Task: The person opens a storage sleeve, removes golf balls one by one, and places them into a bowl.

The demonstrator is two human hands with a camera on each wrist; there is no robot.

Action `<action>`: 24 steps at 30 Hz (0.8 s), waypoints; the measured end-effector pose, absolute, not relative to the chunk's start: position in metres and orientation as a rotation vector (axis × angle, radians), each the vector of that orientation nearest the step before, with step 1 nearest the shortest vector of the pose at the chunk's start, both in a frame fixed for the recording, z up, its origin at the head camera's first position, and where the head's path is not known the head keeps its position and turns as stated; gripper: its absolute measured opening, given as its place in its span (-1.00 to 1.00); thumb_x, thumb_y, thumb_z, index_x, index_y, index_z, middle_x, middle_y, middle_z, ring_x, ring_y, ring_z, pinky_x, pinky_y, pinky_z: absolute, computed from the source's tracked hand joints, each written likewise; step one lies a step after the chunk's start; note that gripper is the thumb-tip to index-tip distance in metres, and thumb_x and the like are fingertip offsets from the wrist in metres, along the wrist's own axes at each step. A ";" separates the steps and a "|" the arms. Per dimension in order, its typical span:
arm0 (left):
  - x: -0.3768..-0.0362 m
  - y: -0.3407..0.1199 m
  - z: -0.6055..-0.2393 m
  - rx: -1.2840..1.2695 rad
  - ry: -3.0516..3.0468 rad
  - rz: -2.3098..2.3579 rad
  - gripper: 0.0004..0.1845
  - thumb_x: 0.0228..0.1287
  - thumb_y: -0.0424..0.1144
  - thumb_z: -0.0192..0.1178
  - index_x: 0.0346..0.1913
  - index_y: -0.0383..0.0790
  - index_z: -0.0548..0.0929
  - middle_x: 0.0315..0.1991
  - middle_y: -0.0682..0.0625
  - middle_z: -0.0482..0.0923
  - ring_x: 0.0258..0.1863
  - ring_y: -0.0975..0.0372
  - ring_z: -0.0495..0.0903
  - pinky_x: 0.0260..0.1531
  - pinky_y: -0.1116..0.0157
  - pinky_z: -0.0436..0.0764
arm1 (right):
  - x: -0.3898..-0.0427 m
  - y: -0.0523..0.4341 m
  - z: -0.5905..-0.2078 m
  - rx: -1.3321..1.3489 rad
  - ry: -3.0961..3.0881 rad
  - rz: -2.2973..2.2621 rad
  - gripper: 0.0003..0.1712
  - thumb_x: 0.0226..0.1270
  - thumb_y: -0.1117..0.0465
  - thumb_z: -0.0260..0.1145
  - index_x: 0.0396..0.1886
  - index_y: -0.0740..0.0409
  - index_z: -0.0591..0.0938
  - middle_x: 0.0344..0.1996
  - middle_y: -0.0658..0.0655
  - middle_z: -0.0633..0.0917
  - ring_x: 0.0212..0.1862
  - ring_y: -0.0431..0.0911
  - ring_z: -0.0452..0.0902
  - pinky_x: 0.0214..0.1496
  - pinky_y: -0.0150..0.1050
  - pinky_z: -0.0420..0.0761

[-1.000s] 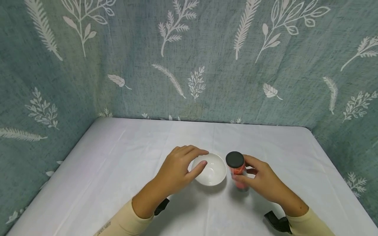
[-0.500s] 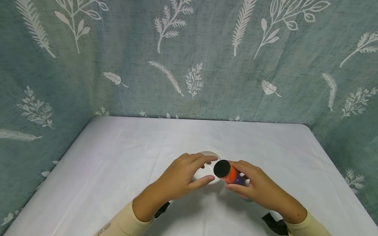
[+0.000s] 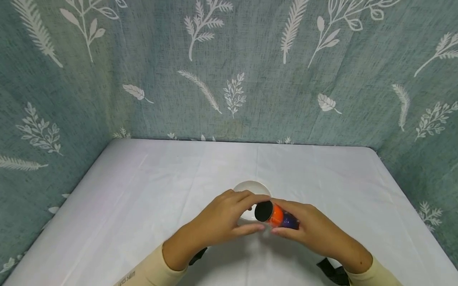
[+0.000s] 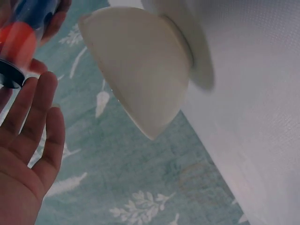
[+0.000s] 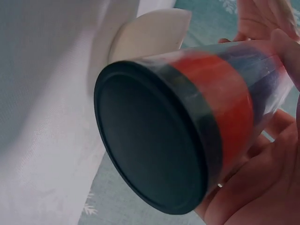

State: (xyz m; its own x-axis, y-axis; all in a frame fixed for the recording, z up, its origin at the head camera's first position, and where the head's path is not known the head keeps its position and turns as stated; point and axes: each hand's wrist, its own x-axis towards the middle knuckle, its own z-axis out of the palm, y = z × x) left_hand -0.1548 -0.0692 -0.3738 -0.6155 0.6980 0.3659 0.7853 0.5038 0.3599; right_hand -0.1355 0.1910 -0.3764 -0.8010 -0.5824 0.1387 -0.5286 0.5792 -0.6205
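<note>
Tipped from upright, jar [image 3: 276,216] now held above worktop [image 3: 171,171] beside bowl [image 3: 252,185], long axis slanted, lid [image 3: 263,211] toward left hand [image 3: 223,218]; right hand [image 3: 311,226] grips jar, left fingers spread about lid, contact unclear.

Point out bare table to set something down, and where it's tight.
Bare: left part of the table, between left hand and left edge; far strip between bowl and curtain; right part, past the right hand. Tight: near middle, where both hands and the jar cluster in front of the bowl.

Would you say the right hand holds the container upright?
No, the container tilts in the right hand, black lid toward the left hand.
</note>
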 end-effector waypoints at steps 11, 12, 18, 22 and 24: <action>-0.158 -0.068 -0.376 -1.343 -2.504 -0.658 -0.38 0.24 0.12 0.36 0.34 0.16 0.49 -0.10 0.23 0.67 -0.19 0.41 0.58 -0.12 0.35 0.55 | -0.136 0.191 -0.377 -0.966 2.763 -0.973 -0.31 0.25 -0.19 0.41 0.37 -0.20 0.50 0.12 -0.15 0.68 0.01 -0.31 0.61 0.04 -0.27 0.66; -0.158 -0.068 -0.376 -1.342 -2.503 -0.657 -0.38 0.23 0.12 0.37 0.34 0.16 0.50 -0.10 0.23 0.67 -0.18 0.41 0.58 -0.12 0.34 0.55 | -0.137 0.191 -0.377 -0.943 2.758 -0.976 -0.30 0.24 -0.21 0.41 0.37 -0.20 0.50 0.13 -0.14 0.68 0.01 -0.31 0.61 0.03 -0.28 0.66; -0.159 -0.069 -0.377 -1.342 -2.495 -0.677 -0.42 0.21 0.11 0.39 0.28 0.11 0.54 -0.08 0.23 0.69 -0.22 0.41 0.60 -0.11 0.35 0.55 | -0.137 0.189 -0.378 -0.843 2.687 -1.041 -0.48 0.21 -0.18 0.45 0.13 -0.15 0.63 -0.06 -0.15 0.72 -0.20 -0.35 0.58 -0.17 -0.39 0.63; -0.159 -0.069 -0.377 -1.339 -2.499 -0.701 -0.43 0.18 0.13 0.40 0.24 0.10 0.56 -0.05 0.23 0.69 -0.24 0.41 0.61 -0.09 0.35 0.55 | -0.138 0.189 -0.379 -0.851 2.677 -1.075 -0.53 0.20 -0.17 0.47 0.08 -0.19 0.64 -0.08 -0.17 0.73 -0.19 -0.35 0.59 -0.17 -0.38 0.63; -0.160 -0.069 -0.376 -1.336 -2.501 -0.708 -0.42 0.16 0.13 0.41 0.23 0.10 0.56 -0.05 0.22 0.70 -0.23 0.41 0.62 -0.09 0.35 0.55 | -0.139 0.189 -0.379 -0.866 2.692 -1.085 -0.51 0.19 -0.15 0.48 0.11 -0.20 0.64 -0.04 -0.16 0.73 -0.14 -0.35 0.61 -0.13 -0.37 0.64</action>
